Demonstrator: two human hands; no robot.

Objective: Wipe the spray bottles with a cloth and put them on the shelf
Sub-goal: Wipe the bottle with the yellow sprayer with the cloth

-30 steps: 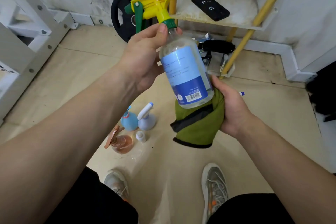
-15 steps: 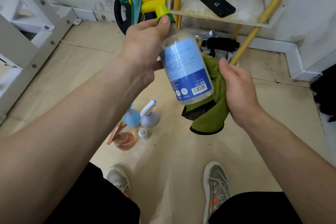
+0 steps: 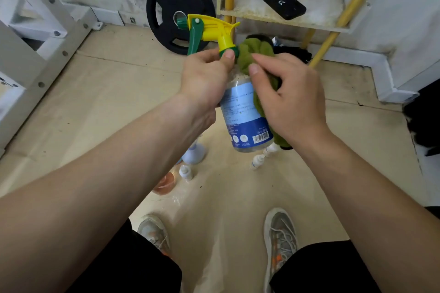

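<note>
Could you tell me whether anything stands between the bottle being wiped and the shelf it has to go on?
Nothing visible blocks the path from the spray bottle to the shelf. A black device lies on the board, though, leaving bare space on either side of it.

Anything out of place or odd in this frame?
A small white bottle lies tipped over on the floor beneath the held spray bottle, unlike the upright small bottle nearby. No spill visible. The shelf surface looks grimy.
</note>
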